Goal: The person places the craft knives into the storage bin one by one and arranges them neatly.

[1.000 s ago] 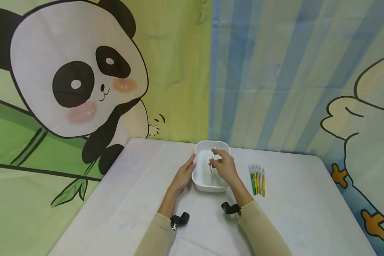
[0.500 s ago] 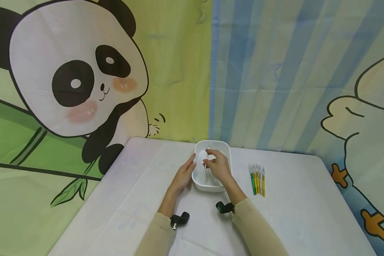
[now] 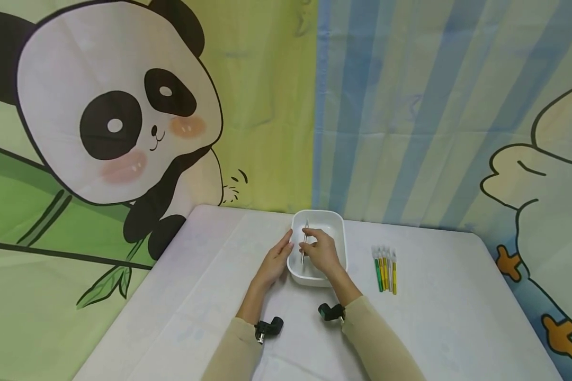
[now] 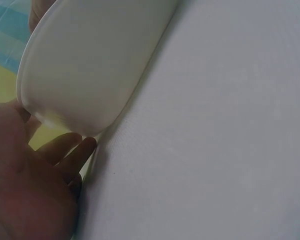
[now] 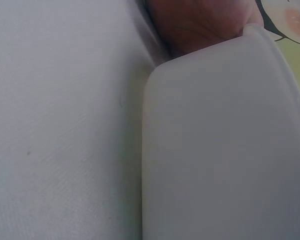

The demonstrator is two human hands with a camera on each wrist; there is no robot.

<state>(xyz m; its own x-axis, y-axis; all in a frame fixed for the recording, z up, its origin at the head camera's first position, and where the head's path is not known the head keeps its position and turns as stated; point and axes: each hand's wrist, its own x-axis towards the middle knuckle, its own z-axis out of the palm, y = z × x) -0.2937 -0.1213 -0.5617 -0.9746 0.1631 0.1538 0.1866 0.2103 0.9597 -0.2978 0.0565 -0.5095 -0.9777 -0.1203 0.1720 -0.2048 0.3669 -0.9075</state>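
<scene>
A silver pen-shaped craft knife (image 3: 305,241) is pinched between the thumb and fingers of my right hand (image 3: 323,254). It stands at a slant inside a white rectangular container (image 3: 310,281), near the left wall; whether its lower end touches the bottom I cannot tell. My left hand (image 3: 273,264) rests against the outside of the container's left wall, fingers fairly straight. In the left wrist view, the fingers of that hand (image 4: 30,175) touch the container (image 4: 95,65) at its rim and lower corner. The right wrist view shows the container's outer wall (image 5: 225,145), hiding the knife.
To the right of the container, several craft knives (image 3: 385,269) with green, gold and silver handles and clear caps lie side by side. A white cloth covers the table (image 3: 457,296). Behind stands a printed curtain (image 3: 267,106) with a panda and blue stripes.
My right hand has shifted left within the container and slightly toward me, carrying the craft knife toward the left wall. The left hand has stayed in place.
</scene>
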